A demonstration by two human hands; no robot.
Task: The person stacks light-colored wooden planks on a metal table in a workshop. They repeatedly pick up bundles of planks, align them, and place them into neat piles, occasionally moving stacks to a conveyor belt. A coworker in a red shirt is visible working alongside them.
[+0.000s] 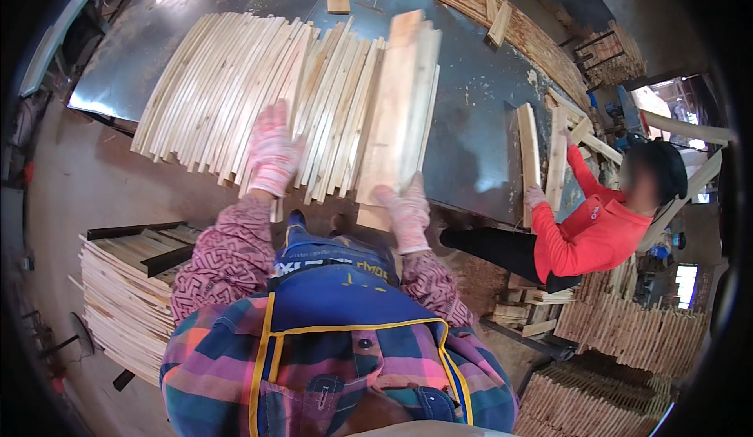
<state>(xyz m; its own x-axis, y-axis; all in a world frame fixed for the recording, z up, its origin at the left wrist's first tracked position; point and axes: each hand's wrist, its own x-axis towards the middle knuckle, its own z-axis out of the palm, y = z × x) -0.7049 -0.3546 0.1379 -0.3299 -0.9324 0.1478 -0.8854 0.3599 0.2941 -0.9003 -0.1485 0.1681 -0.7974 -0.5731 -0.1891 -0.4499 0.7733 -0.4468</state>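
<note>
A row of slats lies on the worktop. Over the row's near edge, the left hand rests with fingers extended, clasping nothing visible. At the row's right end is a blurred wide board, its near end grasped by the right hand. The step looks like lining up wood; the next move probably calls for keeping the board parallel to the row.

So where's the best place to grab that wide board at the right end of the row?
Probably the near end of the wide board, coming from the person's side, thumb on its flat top and fingers along its right edge. It's long, and that end points toward the person, seeming to poke past the edge of the table. The right hand is at that end.
</note>
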